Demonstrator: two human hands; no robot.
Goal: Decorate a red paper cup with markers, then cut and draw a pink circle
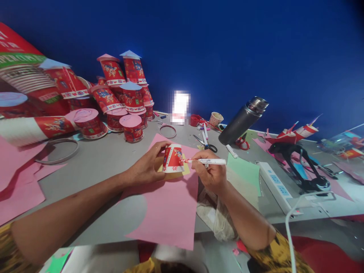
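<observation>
My left hand [148, 165] is closed around one end of a red and white printed paper cup [173, 159], which lies on its side above the pink paper [170, 212]. In my right hand [210, 172] is a white marker [212, 161], labelled in dark letters. Its reddish tip meets or nearly meets the cup's side; contact is hard to tell. Beneath the cup a piece of yellow paper [186, 168] shows. The pink sheet has a large rounded cut-out on its left side.
Stacked red cups with paper tops [132, 96] stand at the back left. Scissors [210, 147], a dark thermos [241, 121], green paper [247, 172], a power strip [275, 185] and a black strap-like frame [301, 163] lie to the right. A grey cloth [213, 216] hangs at the front edge.
</observation>
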